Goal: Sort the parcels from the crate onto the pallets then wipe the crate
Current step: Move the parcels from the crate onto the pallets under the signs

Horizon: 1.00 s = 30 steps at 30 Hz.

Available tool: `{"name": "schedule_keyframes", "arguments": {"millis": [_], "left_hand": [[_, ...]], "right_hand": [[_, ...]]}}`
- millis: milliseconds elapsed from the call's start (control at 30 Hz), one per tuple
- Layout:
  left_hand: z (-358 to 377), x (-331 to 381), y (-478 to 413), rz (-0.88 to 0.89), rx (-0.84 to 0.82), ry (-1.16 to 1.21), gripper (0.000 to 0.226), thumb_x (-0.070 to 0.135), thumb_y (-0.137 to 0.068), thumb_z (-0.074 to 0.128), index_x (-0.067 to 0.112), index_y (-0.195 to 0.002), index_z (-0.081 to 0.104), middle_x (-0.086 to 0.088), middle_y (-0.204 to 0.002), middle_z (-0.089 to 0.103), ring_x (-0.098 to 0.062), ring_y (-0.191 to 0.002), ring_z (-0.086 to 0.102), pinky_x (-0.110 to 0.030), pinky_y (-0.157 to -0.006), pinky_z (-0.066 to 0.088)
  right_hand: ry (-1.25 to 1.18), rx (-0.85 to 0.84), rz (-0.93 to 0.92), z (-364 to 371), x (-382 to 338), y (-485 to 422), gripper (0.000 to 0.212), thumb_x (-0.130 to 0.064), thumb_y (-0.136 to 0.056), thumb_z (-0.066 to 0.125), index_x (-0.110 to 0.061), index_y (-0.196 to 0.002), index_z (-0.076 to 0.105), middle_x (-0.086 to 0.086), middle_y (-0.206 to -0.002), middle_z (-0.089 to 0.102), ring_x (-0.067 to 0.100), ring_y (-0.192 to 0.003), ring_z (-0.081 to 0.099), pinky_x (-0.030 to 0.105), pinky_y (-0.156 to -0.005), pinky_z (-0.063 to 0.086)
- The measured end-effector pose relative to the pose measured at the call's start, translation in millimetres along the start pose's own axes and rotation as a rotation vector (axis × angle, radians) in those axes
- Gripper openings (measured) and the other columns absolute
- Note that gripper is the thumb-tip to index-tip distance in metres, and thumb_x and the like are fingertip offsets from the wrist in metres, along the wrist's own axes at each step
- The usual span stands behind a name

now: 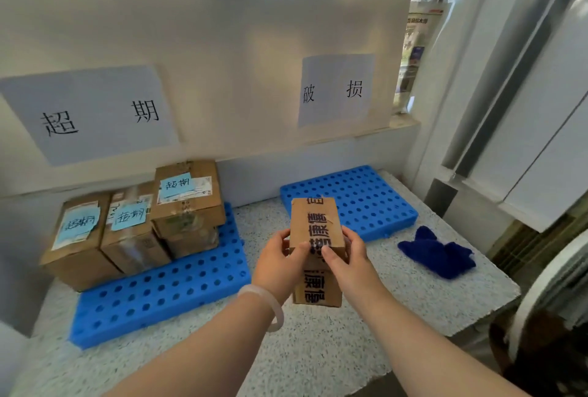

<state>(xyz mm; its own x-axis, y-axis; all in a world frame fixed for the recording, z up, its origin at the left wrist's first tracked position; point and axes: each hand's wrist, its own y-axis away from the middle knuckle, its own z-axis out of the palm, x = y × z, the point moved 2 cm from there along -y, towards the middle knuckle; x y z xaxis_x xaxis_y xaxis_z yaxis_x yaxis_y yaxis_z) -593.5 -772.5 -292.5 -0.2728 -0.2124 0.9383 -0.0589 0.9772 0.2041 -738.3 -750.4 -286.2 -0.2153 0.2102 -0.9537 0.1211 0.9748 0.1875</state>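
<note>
Parcel in both hands, held up off the counter, long axis running away from the wrists. L hand clamps its L side, R hand its R side. The fingers curl round the side edges, and both thumbs press flat on the printed face nearest the camera, almost touching each other. So neither hand is slack: both are closed round the cardbd. Box is plain brown corrugated w/ big black print, slim enough that one palm covers each side. It rides level w/ no strain showing in the wrists, so prob. light to moderate; contents unknown. Walls look stiff but thin, and there's a lifted scrap of tape or torn paper just beyond the thumbs, so squeezing hard there could dent or rip it. Surface is matt card, not slippery, though any taped strips may be slicker. Best hold, imo: opposite long sides near mid-length, as now, or one palm under the end nearest the wrists if it sags. Beyond the fingertips and slightly R lies the R pallet. Off to the L of the L knuckles is the L pallet, carrying stacked parcels w/ blue notes. Blue cloth lies R of the R hand, well apart.
</note>
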Motion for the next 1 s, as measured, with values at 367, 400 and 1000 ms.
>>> {"name": "schedule_keyframes", "arguments": {"millis": [367,400,1000], "left_hand": [[-28.2,8.8,-13.5,-0.118,0.056,0.180,0.076,0.061,-0.049,0.086,0.032,-0.112,0.053,0.006,-0.108,0.068,-0.013,-0.098,0.068,-0.035,-0.087,0.058],[-28.6,7.7,-13.4,-0.114,0.063,0.180,0.063,0.055,-0.057,0.086,0.036,-0.107,0.051,0.008,-0.107,0.067,-0.015,-0.101,0.066,-0.038,-0.090,0.056],[-15.6,15.5,1.5,0.123,0.372,-0.444,0.062,0.040,-0.097,0.052,0.032,-0.153,0.026,0.005,-0.131,0.042,-0.014,-0.118,0.038,-0.026,-0.099,0.035]], "right_hand": [[0.394,-0.304,-0.351,34.4,-22.8,-12.0,0.082,-0.019,-0.092,0.057,-0.034,-0.156,0.010,-0.018,-0.161,0.006,0.001,-0.147,0.003,0.038,-0.123,0.016],[0.343,-0.346,-0.321,32.1,-24.0,-13.3,0.075,-0.016,-0.095,0.053,-0.035,-0.156,0.012,-0.019,-0.160,0.008,0.000,-0.146,0.006,0.037,-0.123,0.017],[0.169,-0.086,-0.088,-10.1,-14.7,-65.7,0.104,-0.039,-0.074,0.083,-0.024,-0.155,0.019,0.002,-0.145,0.045,0.022,-0.128,0.048,0.046,-0.108,0.042]]}}
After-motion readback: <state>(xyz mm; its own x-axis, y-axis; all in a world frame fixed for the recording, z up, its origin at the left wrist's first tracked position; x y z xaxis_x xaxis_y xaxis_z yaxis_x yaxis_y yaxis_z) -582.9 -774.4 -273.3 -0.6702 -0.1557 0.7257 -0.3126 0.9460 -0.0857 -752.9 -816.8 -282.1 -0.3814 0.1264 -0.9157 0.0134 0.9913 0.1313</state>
